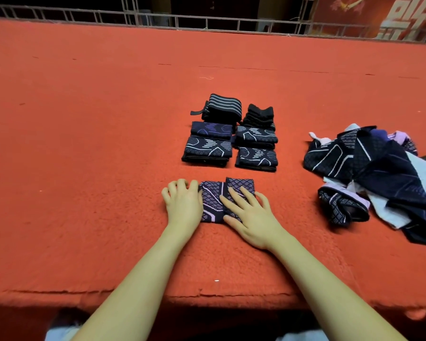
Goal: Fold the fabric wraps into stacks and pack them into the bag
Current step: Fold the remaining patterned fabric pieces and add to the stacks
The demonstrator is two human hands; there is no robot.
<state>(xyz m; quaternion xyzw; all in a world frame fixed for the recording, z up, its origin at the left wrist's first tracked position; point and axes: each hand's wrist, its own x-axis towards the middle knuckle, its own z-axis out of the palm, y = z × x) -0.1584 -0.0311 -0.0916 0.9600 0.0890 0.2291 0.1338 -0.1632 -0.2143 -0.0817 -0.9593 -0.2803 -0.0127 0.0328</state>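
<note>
Here, two bare hands at the near edge of a red felt table (pixel 108 143). Left hand (pixel 182 205): fingers bent at the knuckles, tips on the left edge of a purple wrap (pixel 213 200); whether it pinches the edge or only steadies it cannot be told. Right hand (pixel 250 215): fingers spread flat, pressing on the wrap's right half, which lies doubled over. Wrap: dark with purple diamond knit and pale lilac bands, partly folded, lying between the hands. Beyond it, well apart: folded stacks (pixel 231 134) in two columns, six in all; four navy with white line pattern, one purple-lined, one grey-striped (pixel 223 108) with a strap end sticking out, one plain black (pixel 260 115). To the right: loose pile (pixel 369 173) of unfolded wraps, navy, lilac and white, tangled, near the table's right side. Bag: not in view. Judged state: folding under way, packing not begun. Risks, as judgement: the doubled half may spring open if the right hand lifts before the crease sets, since the knit looks elastic; the taller back stacks may topple if another is added carelessly. Writing: large white characters on a red banner (pixel 403 18) at upper right, cropped and unreadable; no labels legible on any wrap.
</note>
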